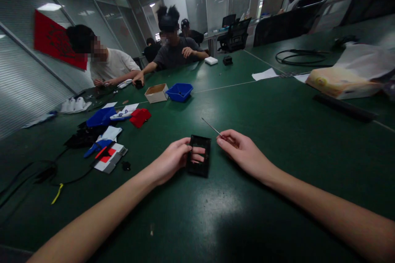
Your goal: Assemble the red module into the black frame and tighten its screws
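My left hand grips a black rectangular frame by its left side, with the thumb on the near face. Through the frame's opening, fingers of that hand show behind it. A screwdriver is held in my right hand, its thin metal shaft pointing up and to the left, apart from the frame. The fingers wrap round its reddish handle, which is mostly hidden. Both hands are just above the green table, with the frame between them.
A blue bin and a cardboard box stand ahead. To the left lie a red piece, a grey-and-red box, gloves and cables. A tissue pack and black bar lie right. Two people sit across the table.
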`<state>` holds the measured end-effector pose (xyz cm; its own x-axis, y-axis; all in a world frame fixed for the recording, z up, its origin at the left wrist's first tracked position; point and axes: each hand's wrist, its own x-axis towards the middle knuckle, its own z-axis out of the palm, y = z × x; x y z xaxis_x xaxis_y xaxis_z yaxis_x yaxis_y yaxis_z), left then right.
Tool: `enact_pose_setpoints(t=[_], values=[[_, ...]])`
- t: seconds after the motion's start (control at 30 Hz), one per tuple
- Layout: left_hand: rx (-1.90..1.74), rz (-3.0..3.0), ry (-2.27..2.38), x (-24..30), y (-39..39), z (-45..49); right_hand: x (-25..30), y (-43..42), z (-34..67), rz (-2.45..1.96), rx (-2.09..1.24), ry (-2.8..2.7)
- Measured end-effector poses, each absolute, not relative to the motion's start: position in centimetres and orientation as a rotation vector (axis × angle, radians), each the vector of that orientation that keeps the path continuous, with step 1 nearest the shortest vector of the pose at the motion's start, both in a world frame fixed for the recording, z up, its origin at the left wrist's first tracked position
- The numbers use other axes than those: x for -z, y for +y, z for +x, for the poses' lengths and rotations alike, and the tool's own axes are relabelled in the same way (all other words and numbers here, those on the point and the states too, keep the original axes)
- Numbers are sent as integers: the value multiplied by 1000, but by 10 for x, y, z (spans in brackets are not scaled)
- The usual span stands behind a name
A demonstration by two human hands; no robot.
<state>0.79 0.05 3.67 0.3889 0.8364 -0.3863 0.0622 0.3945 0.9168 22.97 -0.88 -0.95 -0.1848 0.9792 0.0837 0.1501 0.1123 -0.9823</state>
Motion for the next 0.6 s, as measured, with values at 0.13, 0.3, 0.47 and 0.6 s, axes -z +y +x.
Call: enact_pose_setpoints(t=[0.13, 0.3, 0.47, 0.6], values=[[-606, 1390, 1060, -27, -6, 22, 11, -7, 229, -1221, -1079, -1627], [-546, 2156, 1387, -50, 34, -8, 8, -9, 231, -1227, -1027, -1726], [-436, 2373, 2109, -77, 115, -80, 5, -9, 232, -1205, -1051, -1757], [-239, 2232, 2337, -82, 154, -126, 4, -9, 230, -1192, -1054, -1782]])
